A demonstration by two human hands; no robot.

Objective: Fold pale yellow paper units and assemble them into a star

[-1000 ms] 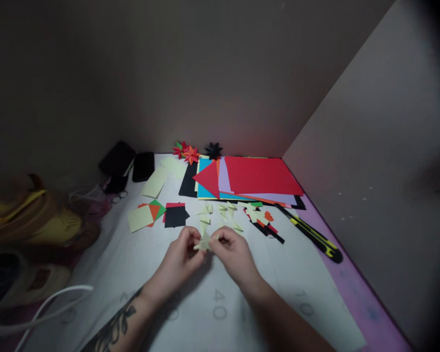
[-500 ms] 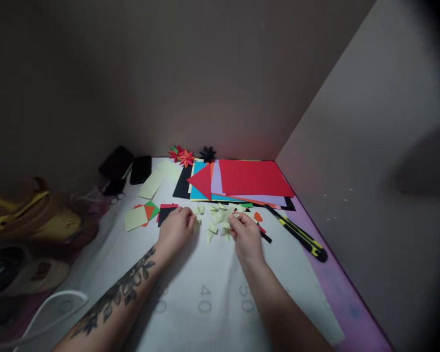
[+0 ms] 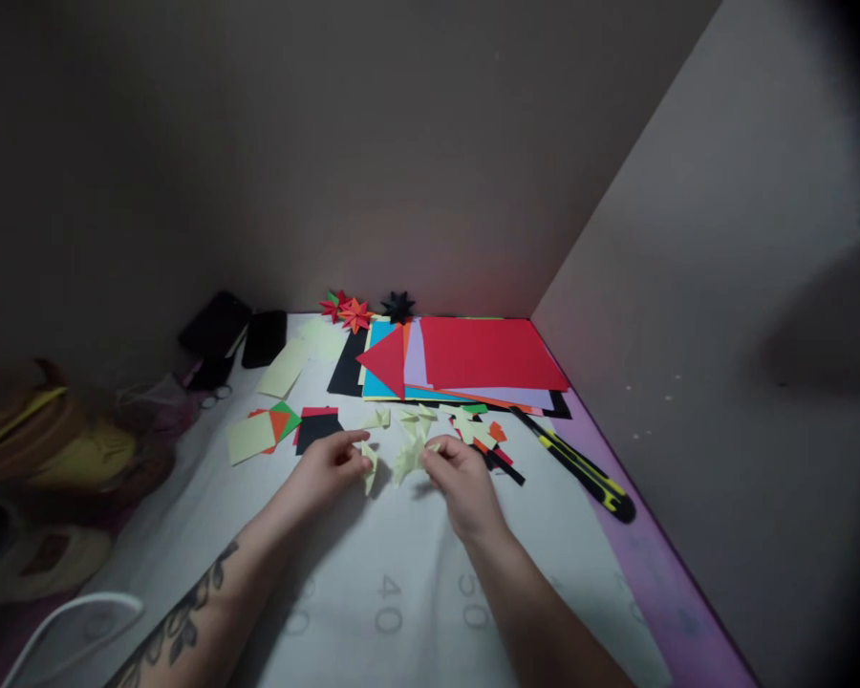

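A stack of coloured sheets (image 3: 487, 355), red on top, lies by the back wall, with three paper stars (image 3: 356, 313) just behind its left corner. A yellow-and-black utility knife (image 3: 577, 465) lies to its right. Off left are two dark flat cases (image 3: 264, 336), small paper squares (image 3: 252, 436) and a yellow-brown bag (image 3: 57, 444).

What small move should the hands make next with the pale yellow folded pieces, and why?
Probably the left hand should bring its single pale yellow folded piece rightward to the pale yellow folded cluster pinched in the right hand. The two pieces are close but apart, just above the white mat, and the finished paper stars by the wall seem built from such pieces.
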